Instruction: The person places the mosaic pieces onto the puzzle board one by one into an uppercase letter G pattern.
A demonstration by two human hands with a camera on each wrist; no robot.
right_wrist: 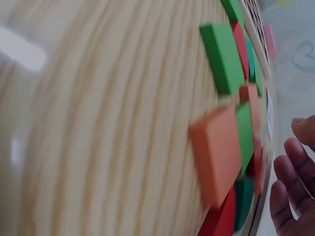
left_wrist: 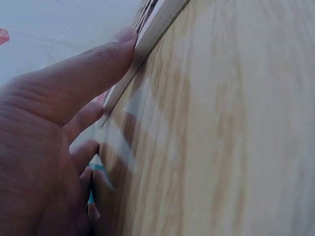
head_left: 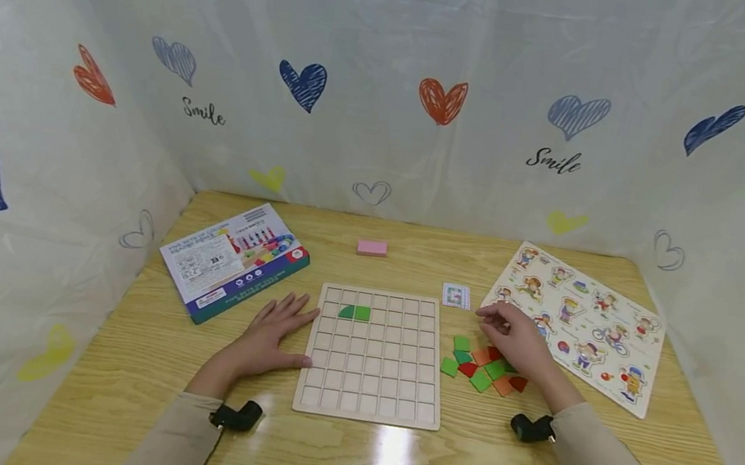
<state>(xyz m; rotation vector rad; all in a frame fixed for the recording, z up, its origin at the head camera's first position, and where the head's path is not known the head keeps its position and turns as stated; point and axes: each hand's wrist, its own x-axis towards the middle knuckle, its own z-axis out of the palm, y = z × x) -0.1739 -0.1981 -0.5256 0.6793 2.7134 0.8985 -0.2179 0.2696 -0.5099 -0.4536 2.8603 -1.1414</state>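
My left hand (head_left: 265,340) lies with fingers spread beside a wooden grid board (head_left: 373,366). Its thumb touches the board's left edge, as the left wrist view also shows. Two pieces sit in upper cells of the board: a teal quarter-round piece (head_left: 347,312) and a green square (head_left: 362,314). Over the far side of a pile of coloured pieces hovers my right hand (head_left: 516,341), fingers loosely bent, nothing visible in them. An orange piece (right_wrist: 216,152) and green, red and teal ones lie below it. A small patterned card (head_left: 457,296) is near its fingertips.
A boxed set (head_left: 232,262) lies at the left of the table. A pink block (head_left: 372,248) sits behind the board. At the right, partly under my right hand, is a picture board (head_left: 580,327) with cartoon figures. A white heart-printed curtain (head_left: 373,141) surrounds the table.
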